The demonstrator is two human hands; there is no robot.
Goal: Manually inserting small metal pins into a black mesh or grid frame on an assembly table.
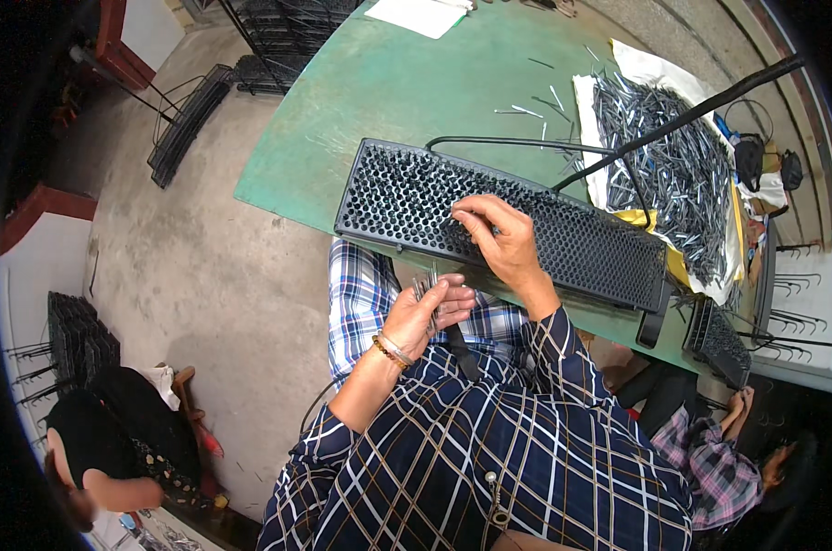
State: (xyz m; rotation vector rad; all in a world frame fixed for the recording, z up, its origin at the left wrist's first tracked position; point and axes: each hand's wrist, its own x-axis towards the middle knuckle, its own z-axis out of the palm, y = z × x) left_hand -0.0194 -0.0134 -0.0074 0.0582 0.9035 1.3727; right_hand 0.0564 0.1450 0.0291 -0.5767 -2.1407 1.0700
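A long black rack (pixel 599 250), its top full of small holes, lies aslant along the near edge of the green table. Dark pegs or rods stand up from its left part; the right part shows bare holes. My right hand (pixel 506 243) is over the middle of the rack, thumb and fingertips pinched together close to its surface. Whatever is in that pinch is too small to make out. Below the rack's front edge, my left hand (pixel 418 317) is palm up, with several thin metal rods (pixel 425 285) under its thumb.
A big heap of metal rods (pixel 664 165) lies on a white sack at the right, with a few strewn beside it. A black bent-wire handle (pixel 682 119) crosses above the rack. White paper (pixel 422 14) lies at the far edge. Another person (pixel 710 459) sits at the right, one at the lower left.
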